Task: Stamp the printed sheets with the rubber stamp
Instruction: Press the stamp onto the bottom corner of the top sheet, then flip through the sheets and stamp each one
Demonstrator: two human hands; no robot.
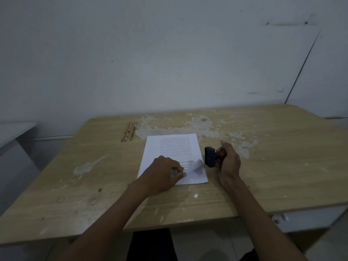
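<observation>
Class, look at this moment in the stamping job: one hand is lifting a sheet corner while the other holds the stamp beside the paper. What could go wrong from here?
1. The left hand pinches the curled corner of the top sheet; pulling could crease it or drag the stack askew.
2. The right hand holds the rubber stamp tilted on its side close to the paper edge; its face might smudge the sheet.
3. The table surface is flaking, so a sheet laid there may stamp unevenly.

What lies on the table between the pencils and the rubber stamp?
In the head view, the printed sheets lie between the pencils and the rubber stamp.
</observation>
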